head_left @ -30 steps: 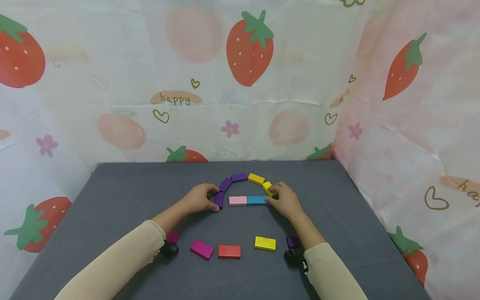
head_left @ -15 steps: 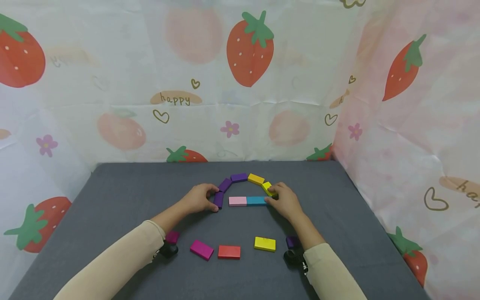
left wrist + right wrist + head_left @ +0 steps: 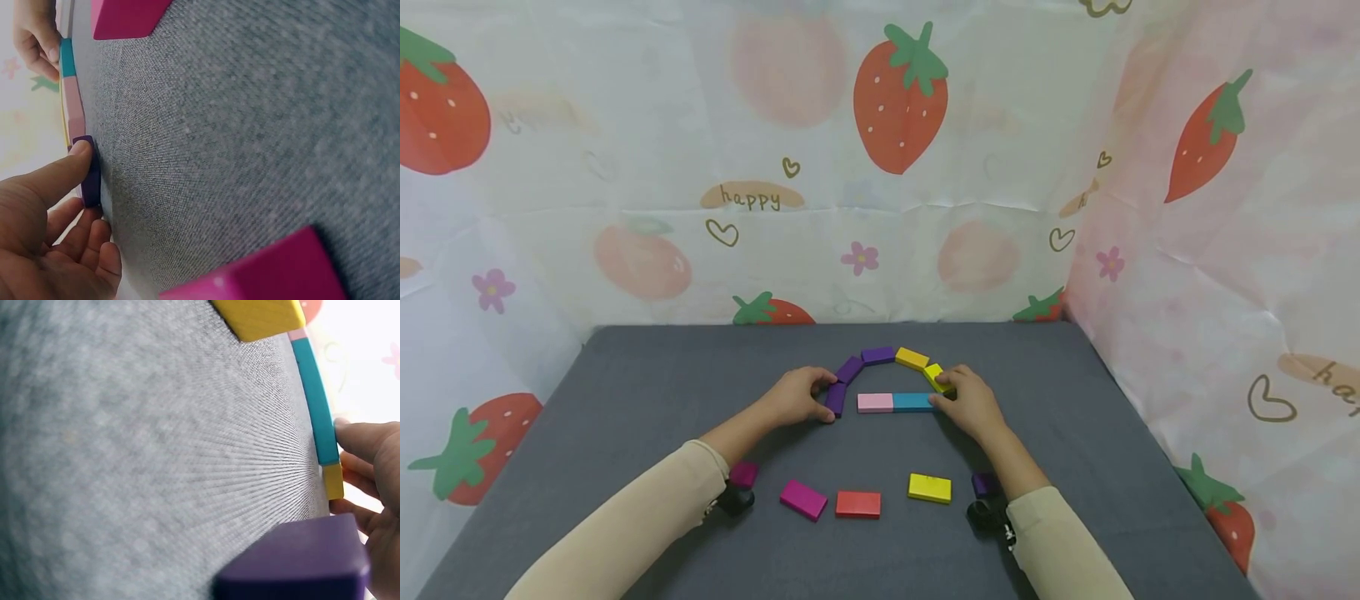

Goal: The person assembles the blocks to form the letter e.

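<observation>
My left hand (image 3: 793, 396) pinches the purple block (image 3: 836, 398) at the lower left end of an arc, its thumb (image 3: 80, 150) on the block in the left wrist view. Two more purple blocks (image 3: 877, 356) and an orange-yellow block (image 3: 912, 358) continue the arc over the top. At the arc's right side, my right hand (image 3: 973, 404) has its fingers curled round a bright yellow block (image 3: 934, 375), which it partly hides. The right thumb lies by the end of a blue block (image 3: 912, 402). Inside the arc, that block lies end to end with a pink block (image 3: 876, 403).
Nearer me on the grey cloth (image 3: 1060, 400) lie a magenta block (image 3: 803, 500), a red block (image 3: 858, 504) and a yellow block (image 3: 929, 488). Another magenta block (image 3: 744, 475) is beside the left wrist, a purple block (image 3: 986, 484) beside the right. A strawberry-print sheet (image 3: 820, 150) hangs behind.
My left hand and the pinched purple block have shifted very slightly left, the block's near end leaning further outward. The right hand and the other blocks look the same.
</observation>
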The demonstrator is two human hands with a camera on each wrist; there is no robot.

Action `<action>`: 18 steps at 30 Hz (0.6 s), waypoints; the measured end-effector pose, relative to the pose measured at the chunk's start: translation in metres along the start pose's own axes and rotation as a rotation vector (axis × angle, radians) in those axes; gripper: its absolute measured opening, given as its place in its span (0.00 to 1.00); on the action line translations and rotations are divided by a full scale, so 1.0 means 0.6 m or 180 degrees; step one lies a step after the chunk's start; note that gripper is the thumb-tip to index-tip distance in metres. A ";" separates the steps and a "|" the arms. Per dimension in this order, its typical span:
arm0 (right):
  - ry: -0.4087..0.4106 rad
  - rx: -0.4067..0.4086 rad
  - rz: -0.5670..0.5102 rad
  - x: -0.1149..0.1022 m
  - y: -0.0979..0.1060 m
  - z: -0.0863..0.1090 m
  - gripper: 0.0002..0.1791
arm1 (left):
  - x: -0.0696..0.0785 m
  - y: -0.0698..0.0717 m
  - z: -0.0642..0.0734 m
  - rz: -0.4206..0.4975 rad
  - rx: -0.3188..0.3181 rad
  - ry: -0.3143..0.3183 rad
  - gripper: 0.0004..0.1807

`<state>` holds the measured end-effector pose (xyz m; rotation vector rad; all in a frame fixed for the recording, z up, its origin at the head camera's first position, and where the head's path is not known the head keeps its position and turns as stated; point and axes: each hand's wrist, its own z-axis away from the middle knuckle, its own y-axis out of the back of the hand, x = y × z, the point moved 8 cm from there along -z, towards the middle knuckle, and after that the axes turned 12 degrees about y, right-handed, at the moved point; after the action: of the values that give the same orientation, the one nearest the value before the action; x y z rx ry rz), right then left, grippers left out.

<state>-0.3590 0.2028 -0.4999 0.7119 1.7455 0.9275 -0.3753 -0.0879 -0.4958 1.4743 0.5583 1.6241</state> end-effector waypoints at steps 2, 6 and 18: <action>-0.0009 -0.0012 -0.0009 0.000 0.000 0.000 0.23 | -0.001 0.000 0.000 0.0007 -0.0006 0.0018 0.35; -0.0022 -0.0023 -0.0017 -0.001 0.000 0.000 0.23 | -0.002 0.000 0.000 -0.0023 0.0001 0.0016 0.35; -0.0014 -0.0022 -0.0032 0.000 0.000 0.000 0.23 | -0.005 -0.003 -0.004 -0.0037 -0.0005 -0.0004 0.36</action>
<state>-0.3591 0.2028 -0.4997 0.6996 1.7398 0.9238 -0.3770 -0.0890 -0.4995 1.4681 0.5637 1.6142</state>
